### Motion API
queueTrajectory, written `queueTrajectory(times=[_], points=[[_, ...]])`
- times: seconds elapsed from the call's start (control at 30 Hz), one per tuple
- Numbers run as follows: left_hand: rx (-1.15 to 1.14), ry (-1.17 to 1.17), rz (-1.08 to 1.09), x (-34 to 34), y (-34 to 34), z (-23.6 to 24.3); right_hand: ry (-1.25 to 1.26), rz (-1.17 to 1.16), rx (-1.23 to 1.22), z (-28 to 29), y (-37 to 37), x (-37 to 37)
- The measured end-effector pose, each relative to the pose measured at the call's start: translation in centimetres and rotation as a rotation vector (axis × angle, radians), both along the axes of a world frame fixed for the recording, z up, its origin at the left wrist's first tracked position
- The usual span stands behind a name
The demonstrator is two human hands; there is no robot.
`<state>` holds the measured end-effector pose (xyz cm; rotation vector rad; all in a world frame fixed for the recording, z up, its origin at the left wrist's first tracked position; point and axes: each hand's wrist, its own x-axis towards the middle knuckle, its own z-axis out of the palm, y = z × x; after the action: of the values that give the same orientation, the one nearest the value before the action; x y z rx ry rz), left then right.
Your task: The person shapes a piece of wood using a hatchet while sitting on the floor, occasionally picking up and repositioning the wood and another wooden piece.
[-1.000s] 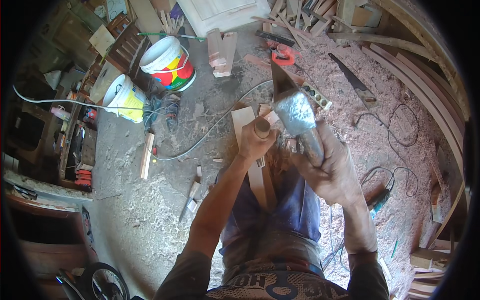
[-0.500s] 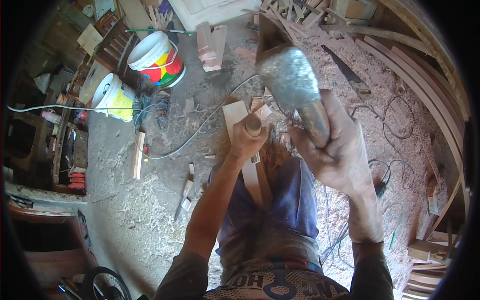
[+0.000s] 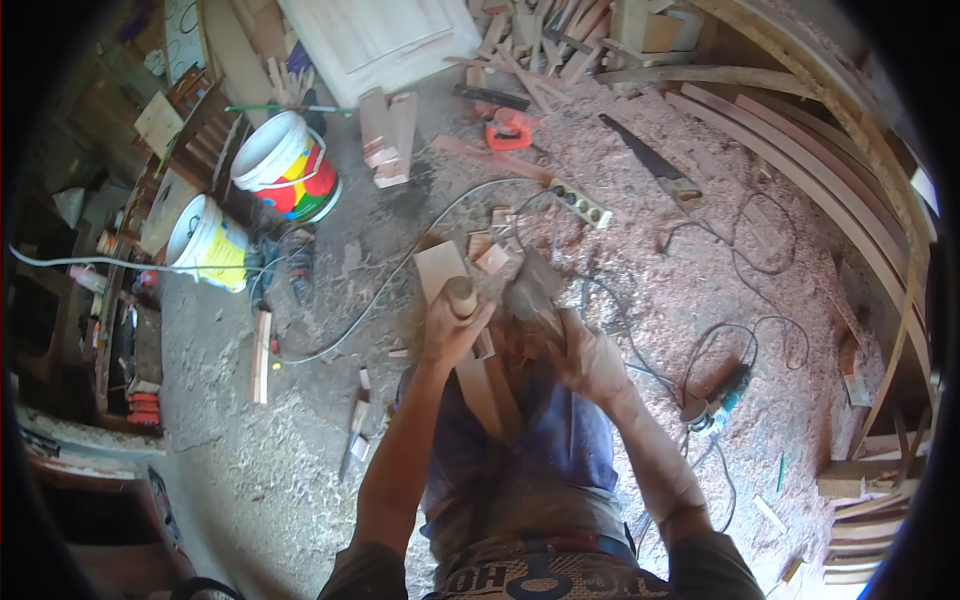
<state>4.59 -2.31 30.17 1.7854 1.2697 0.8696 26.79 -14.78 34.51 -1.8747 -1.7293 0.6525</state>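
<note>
My left hand (image 3: pixel 452 335) is closed around the upright round wooden handle of a chisel (image 3: pixel 461 292); its blade is mostly hidden below the fist. Under that hand a pale wooden board (image 3: pixel 480 392) runs from between my thighs away from me. In my closed right hand (image 3: pixel 592 362) is a hatchet (image 3: pixel 533 292), its dark metal head low beside the chisel and blurred by motion. Whether the head touches the chisel I cannot tell. Small wood offcuts (image 3: pixel 493 259) lie just beyond the board.
Two paint buckets (image 3: pixel 290 165) stand at the left. A power strip (image 3: pixel 580 203), a handsaw (image 3: pixel 650 160) and an angle grinder (image 3: pixel 712 408) with looping cords lie on the shaving-covered floor to the right. Long curved boards (image 3: pixel 800 165) line the right edge.
My right hand has swung the hatchet down from close in front of the view to beside the left hand. The left hand keeps its hold on the chisel. The whole view has shifted.
</note>
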Motion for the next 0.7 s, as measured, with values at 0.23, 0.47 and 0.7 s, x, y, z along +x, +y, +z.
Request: queueTrajectory(times=[0.23, 0.47, 0.7], points=[[0.032, 0.275, 0.406, -2.9, -8.5, -11.1, -0.002, -0.281, -0.124, -20.4, -9.2, 8.0], [-0.518, 0.358, 0.440, -1.2, -9.8, -12.1, 0.111, -0.321, -0.384, -35.5, -16.9, 10.3], [-0.561, 0.456, 0.615, 0.8, -9.1, -8.7, -0.212, -0.265, -0.527, -41.0, -19.8, 13.3]])
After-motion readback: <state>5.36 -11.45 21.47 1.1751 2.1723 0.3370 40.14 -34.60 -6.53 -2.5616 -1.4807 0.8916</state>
